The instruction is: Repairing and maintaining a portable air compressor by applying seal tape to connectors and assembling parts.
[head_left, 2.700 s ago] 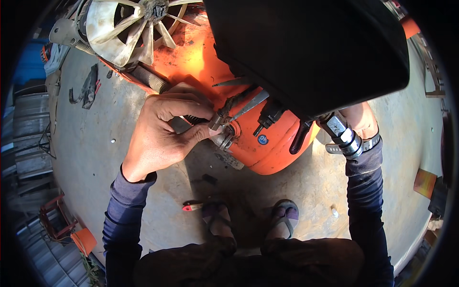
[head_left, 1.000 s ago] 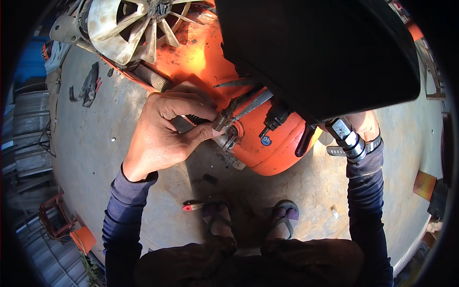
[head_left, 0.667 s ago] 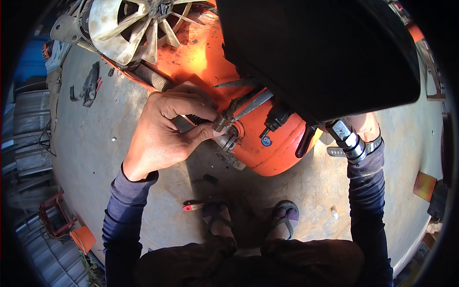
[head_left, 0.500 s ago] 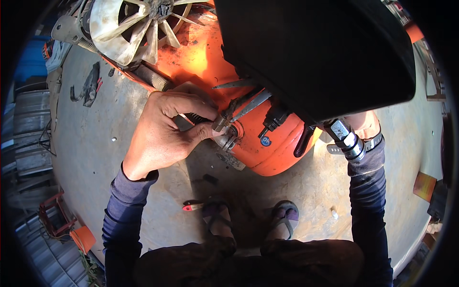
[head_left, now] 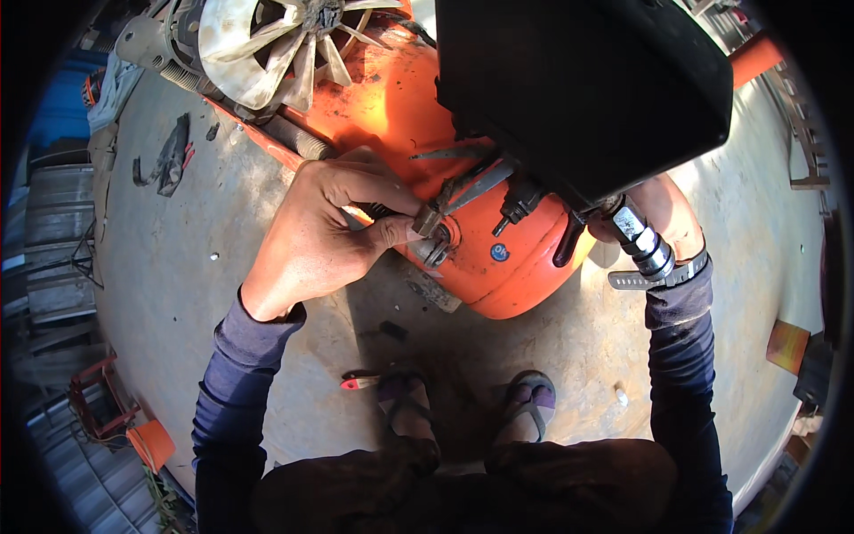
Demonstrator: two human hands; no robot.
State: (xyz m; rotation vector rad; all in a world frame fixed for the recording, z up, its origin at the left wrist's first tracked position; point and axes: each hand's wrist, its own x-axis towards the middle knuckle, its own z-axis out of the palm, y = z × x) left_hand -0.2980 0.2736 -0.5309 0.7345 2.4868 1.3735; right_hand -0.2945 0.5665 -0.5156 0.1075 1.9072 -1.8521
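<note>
Thumb and fingers of my left hand point(head_left: 320, 227) pinch a small brass-coloured fitting point(head_left: 427, 219) beside the end of an orange tank point(head_left: 516, 285). Just below the fitting, a metal port point(head_left: 436, 249) sticks out of the tank. My right hand point(head_left: 669, 218) is behind the lower right edge of a large black housing point(head_left: 578, 98), next to a shiny hose coupler point(head_left: 642, 242). The housing and coupler hide most of its fingers, so its grip cannot be made out. A black valve-like part point(head_left: 518, 209) and a grey metal strip point(head_left: 480, 185) lie between the hands.
A pale fan wheel point(head_left: 302, 53) with several blades sits at the tank's far left. Ribbed pipe point(head_left: 302, 142) runs along the tank's left side. On the concrete floor point(head_left: 178, 311) lie a red-handled brush point(head_left: 360, 383) and a dark tool point(head_left: 173, 156). My sandalled feet stand in front.
My left hand has shifted slightly right, still pinching the fitting. The fan wheel appears further right, while the black housing's right edge appears further left.
</note>
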